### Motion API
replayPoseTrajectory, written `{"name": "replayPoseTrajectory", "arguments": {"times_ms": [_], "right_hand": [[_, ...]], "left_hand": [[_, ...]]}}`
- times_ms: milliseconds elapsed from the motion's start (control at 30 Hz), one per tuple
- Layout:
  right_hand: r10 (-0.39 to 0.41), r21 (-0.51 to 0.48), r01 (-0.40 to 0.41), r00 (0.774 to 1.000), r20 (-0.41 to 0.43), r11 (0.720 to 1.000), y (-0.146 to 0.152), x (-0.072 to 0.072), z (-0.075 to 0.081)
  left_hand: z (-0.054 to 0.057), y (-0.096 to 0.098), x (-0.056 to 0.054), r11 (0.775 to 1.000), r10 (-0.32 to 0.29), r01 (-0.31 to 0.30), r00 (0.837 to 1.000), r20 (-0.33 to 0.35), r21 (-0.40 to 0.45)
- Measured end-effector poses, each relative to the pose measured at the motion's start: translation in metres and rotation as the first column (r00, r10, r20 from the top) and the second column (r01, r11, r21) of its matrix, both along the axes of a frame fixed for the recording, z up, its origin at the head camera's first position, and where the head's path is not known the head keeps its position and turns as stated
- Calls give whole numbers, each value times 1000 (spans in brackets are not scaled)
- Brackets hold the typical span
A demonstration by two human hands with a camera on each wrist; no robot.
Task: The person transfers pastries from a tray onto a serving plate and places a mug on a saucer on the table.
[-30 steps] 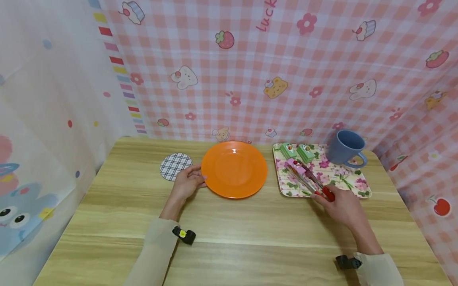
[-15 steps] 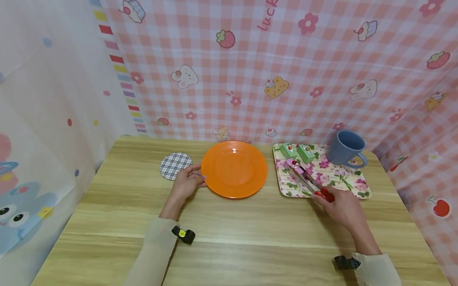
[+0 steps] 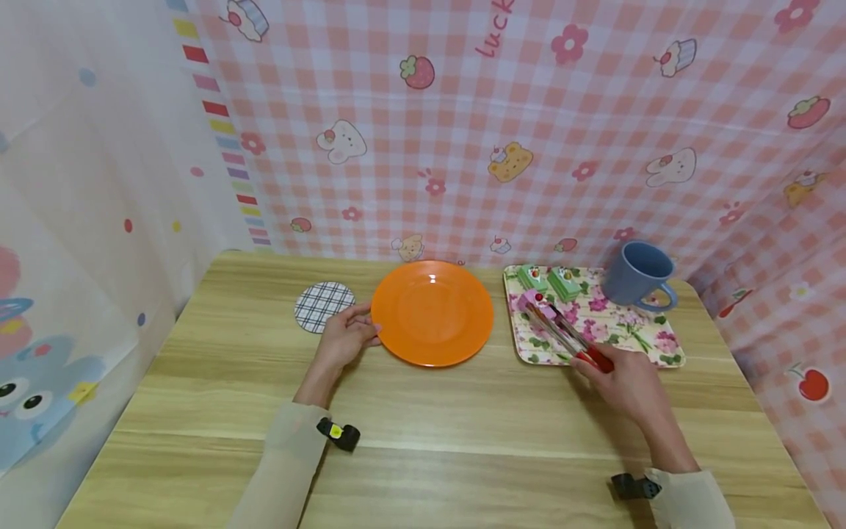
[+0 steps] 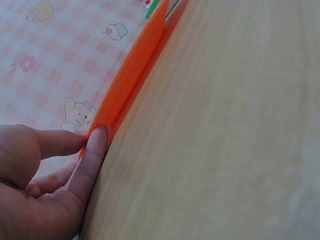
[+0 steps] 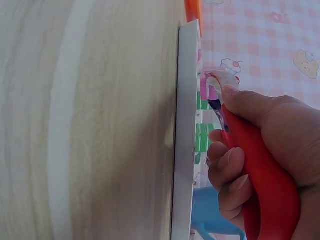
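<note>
My left hand (image 3: 342, 339) pinches the left rim of an orange plate (image 3: 432, 312), thumb on one side and fingers on the other in the left wrist view. In my right hand (image 3: 631, 382) is a pair of tongs (image 3: 560, 329) with red handles (image 5: 272, 187), the fingers wrapped round them. The tips of the tongs squeeze a small pink cake (image 3: 531, 300) topped with a red berry, over the left part of a floral tray (image 3: 537, 350). Just behind it on the tray sit two green cakes (image 3: 564, 284), side by side.
A blue mug (image 3: 636, 275) stands at the tray's back right. Left of the plate lies a round checked coaster (image 3: 320, 305), close to my left fingers. A pink gingham cloth (image 3: 449, 132) hangs right behind the wooden table (image 3: 429, 426).
The tongs have drawn together on the pink cake, and it has shifted a little to the left with them. My right hand has edged left too. The left hand and plate stay put.
</note>
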State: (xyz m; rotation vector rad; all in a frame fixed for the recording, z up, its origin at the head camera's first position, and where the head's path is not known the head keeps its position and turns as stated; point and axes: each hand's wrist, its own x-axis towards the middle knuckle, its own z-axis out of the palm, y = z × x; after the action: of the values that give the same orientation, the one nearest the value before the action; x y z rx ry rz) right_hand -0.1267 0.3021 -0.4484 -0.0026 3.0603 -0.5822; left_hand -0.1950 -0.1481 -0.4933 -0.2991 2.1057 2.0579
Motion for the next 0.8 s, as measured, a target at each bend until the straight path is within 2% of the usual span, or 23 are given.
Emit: {"name": "replayPoseTrajectory", "arguments": {"times_ms": [233,467,800], "right_hand": [[-1,-25,1,1000,-5,1000,-6,-1,2],[15,-25,-17,998,-66,1000,-13,-4,5],[37,-72,-40,998,-49,997,-31,-11,10]], "left_hand": [[2,0,1,1000,-4,4,1000,1,5],[-1,0,-1,1000,1,-1,1000,-12,7],[-2,-1,-1,1000,-13,14,999,-34,20]]}}
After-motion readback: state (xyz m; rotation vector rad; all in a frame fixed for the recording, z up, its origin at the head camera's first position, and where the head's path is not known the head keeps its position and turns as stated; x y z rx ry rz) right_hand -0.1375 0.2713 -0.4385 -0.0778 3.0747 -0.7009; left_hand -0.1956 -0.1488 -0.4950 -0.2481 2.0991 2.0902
